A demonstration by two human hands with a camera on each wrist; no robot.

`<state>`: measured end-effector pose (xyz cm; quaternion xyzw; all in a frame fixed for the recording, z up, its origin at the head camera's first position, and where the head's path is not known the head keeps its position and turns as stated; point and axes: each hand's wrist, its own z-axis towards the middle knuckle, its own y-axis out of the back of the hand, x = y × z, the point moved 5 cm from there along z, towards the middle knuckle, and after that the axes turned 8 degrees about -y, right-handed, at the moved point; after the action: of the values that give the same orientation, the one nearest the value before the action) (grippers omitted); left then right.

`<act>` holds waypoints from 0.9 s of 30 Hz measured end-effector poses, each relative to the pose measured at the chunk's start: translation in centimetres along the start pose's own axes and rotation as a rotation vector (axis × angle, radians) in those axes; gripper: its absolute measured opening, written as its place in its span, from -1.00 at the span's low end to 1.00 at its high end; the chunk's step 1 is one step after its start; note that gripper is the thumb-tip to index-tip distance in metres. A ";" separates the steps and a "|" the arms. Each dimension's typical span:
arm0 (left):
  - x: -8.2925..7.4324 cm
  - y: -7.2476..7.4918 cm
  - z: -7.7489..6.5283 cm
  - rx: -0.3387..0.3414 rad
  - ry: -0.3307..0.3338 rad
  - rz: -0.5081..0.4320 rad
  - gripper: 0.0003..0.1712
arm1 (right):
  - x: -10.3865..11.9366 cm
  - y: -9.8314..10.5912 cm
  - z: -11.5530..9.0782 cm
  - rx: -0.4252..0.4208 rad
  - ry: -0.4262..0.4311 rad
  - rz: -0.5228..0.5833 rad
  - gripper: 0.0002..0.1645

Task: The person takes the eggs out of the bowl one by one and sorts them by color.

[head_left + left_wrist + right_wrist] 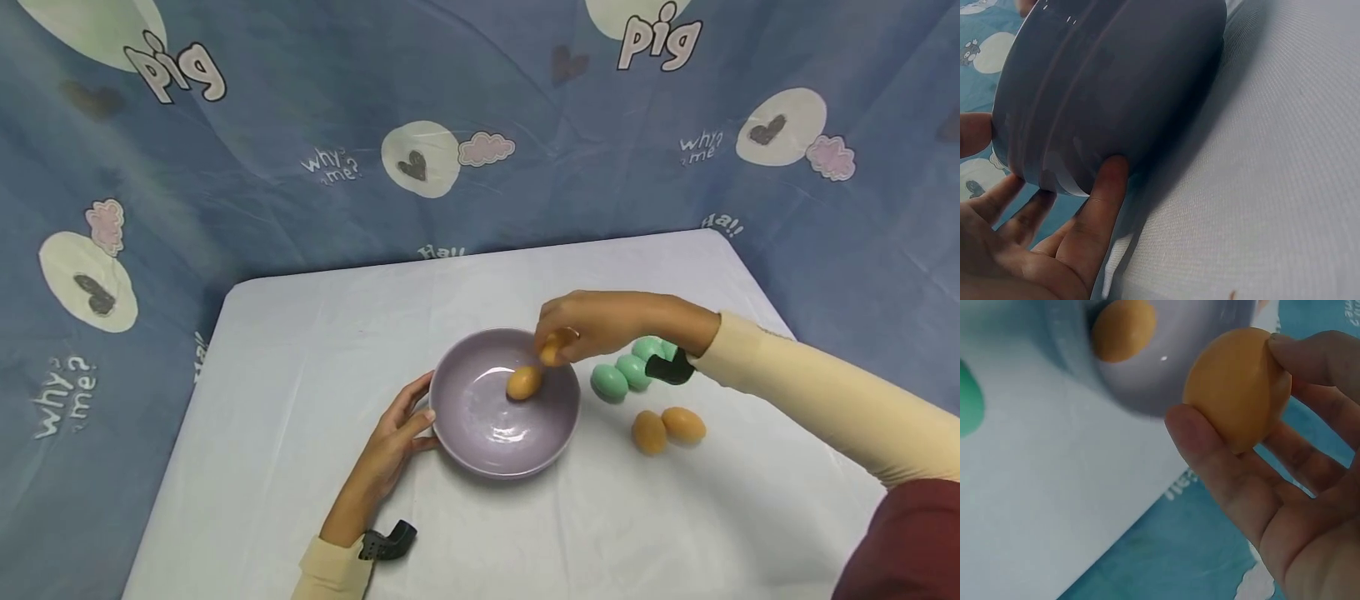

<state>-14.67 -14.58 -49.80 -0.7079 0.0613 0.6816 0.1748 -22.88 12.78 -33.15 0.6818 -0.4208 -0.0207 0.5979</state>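
Observation:
A glossy mauve bowl [480,442] stands on the table in the head view, with one orange-brown egg [523,383] lying inside it. At the bowl's left side, my left hand [390,446] holds it by the rim and outer wall; the left wrist view shows those fingertips against the bowl's outside [1116,94]. Over the right rim, my right hand [585,323] grips a second orange-brown egg [552,350]. Thumb and fingers pinch that egg [1232,390] in the right wrist view, above the bowl's edge and apart from the egg inside [1124,330].
Right of the bowl lie several green eggs [609,382], partly hidden by the right wrist and its black strap mount [670,367]. Two orange-brown eggs [649,432] lie nearer the front. A white cloth covers the table [300,358]; a blue printed curtain [270,208] hangs behind.

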 end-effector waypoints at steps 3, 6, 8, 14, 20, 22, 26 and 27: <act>0.2 -0.1 -0.1 -0.004 0.013 -0.003 -0.30 | -1.2 -0.3 -1.9 -0.019 -0.058 0.028 -0.70; 0.2 -0.3 -0.1 -0.007 0.019 -0.005 -0.30 | -2.5 -0.7 -4.1 -0.039 -0.122 0.056 -0.69; 0.1 -0.3 -0.1 -0.008 0.016 -0.005 -0.30 | -3.4 -0.9 -5.7 -0.062 -0.145 0.081 -0.69; -0.1 -0.2 0.3 -0.008 0.004 0.004 -0.30 | -5.9 -1.9 -10.2 -0.126 -0.219 0.159 -0.70; 0.1 -0.2 0.2 -0.016 0.008 0.005 -0.32 | -8.4 -3.5 -13.0 -0.187 -0.325 0.173 -0.73; 0.1 -0.2 0.2 -0.011 0.003 0.004 -0.32 | -9.2 -4.3 -13.8 -0.198 -0.367 0.187 -0.72; 0.0 -0.4 0.3 -0.006 -0.001 -0.003 -0.31 | -10.6 -6.0 -15.1 -0.212 -0.434 0.199 -0.71; 0.0 -0.5 0.3 -0.007 0.000 -0.006 -0.31 | -11.0 -6.5 -15.4 -0.211 -0.447 0.204 -0.70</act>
<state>-14.80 -14.02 -49.71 -0.7086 0.0569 0.6813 0.1744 -18.21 31.20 -39.39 0.5483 -0.6045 -0.1543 0.5569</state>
